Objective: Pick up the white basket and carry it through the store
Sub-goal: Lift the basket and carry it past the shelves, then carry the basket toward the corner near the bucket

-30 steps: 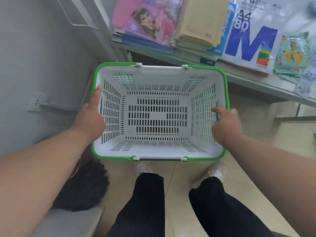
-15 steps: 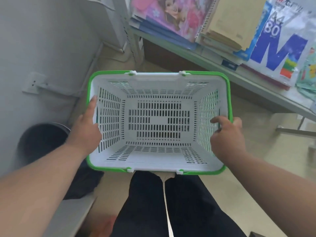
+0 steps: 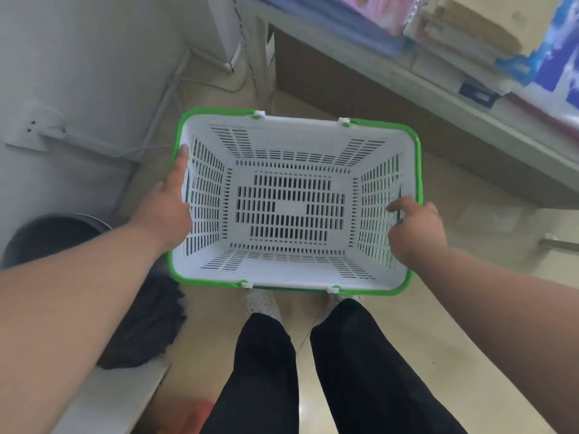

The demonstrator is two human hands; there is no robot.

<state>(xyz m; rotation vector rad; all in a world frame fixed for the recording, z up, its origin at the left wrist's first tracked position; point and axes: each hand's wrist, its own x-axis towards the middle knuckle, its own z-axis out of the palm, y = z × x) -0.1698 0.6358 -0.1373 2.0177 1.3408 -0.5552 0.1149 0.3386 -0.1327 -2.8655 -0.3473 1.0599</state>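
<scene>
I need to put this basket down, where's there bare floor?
Bare floor lies right of your legs, below the shelf. The left is crowded: a dark bin and a white ledge. Both hands grip the basket.

Both forearms are bare, with no sleeve, watch or ring in view on the left hand (image 3: 166, 205) or the right hand (image 3: 415, 230). The legs are in plain black trousers (image 3: 266, 371). Below them show the toes of light, whitish shoes (image 3: 258, 303), partly hidden and blurred.
</scene>
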